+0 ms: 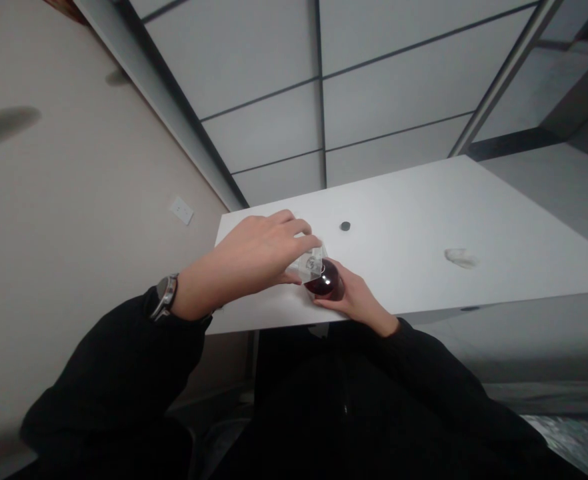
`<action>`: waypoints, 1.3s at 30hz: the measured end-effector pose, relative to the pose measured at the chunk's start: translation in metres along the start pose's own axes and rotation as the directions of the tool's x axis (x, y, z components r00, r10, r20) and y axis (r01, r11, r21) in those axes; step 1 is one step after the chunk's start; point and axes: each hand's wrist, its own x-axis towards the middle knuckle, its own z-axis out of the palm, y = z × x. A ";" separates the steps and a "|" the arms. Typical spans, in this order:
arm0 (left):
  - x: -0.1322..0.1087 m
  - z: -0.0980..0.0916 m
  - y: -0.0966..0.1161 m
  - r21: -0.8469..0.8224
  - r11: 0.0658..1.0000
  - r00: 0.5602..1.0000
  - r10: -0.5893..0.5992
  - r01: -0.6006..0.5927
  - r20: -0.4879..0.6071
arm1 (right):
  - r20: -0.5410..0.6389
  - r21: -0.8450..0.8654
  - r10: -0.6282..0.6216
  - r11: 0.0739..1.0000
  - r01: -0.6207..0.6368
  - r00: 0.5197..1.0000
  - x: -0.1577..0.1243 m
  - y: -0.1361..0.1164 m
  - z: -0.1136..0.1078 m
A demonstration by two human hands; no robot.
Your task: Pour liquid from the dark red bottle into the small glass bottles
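Note:
My right hand (357,297) is wrapped around a small round flask (325,280) holding dark red liquid, just above the near edge of the white table (424,227). My left hand (257,257), with a wristwatch (167,297) above a black sleeve, reaches over from the left. Its fingertips pinch the flask's clear neck or stopper (311,261).
A small black round cap (345,227) lies on the table beyond the hands. A crumpled whitish scrap (460,257) lies to the right. A beige wall with a white wall plate (181,210) stands at the left, and grey panelled partitions rise behind the table.

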 end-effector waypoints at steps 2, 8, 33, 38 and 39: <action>0.001 -0.001 0.000 0.012 1.000 1.000 0.005 -0.005 0.000 | 0.001 0.003 0.008 1.000 -0.008 1.000 0.000 0.000 0.000; 0.003 -0.003 0.001 0.004 1.000 1.000 0.014 -0.014 -0.003 | 0.004 0.007 0.013 1.000 -0.013 1.000 0.001 0.000 0.000; 0.015 -0.019 0.010 0.024 0.998 0.996 0.051 -0.052 0.068 | -0.011 0.019 0.016 1.000 -0.015 1.000 0.001 0.001 0.000; 0.017 -0.021 0.011 0.005 0.998 0.997 0.056 -0.056 0.050 | -0.013 0.024 0.021 1.000 -0.020 1.000 0.001 0.001 0.000; 0.018 -0.021 0.011 0.004 0.998 0.997 0.063 -0.063 0.049 | -0.014 0.024 0.015 1.000 -0.015 1.000 0.001 0.000 0.000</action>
